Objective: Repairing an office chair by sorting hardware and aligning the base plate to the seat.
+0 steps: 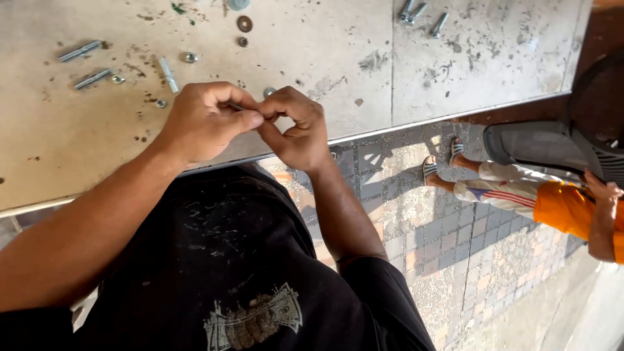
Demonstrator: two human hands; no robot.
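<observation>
pinching small bolt [235, 106]: left hand [203, 121], right hand [296, 127] | scuffed board [312, 58], scattered bolts [84, 65] | paved floor [422, 221]

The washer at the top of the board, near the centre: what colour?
Rusty brown washer, a flat ring with a dark hole; clearest in the head view.

— What is at the top of the frame?
— A pale, stained worktable [78, 149].
— And lower right?
— A paved floor [429, 240] of small grey and orange blocks, with sunlight and shadows.
</observation>
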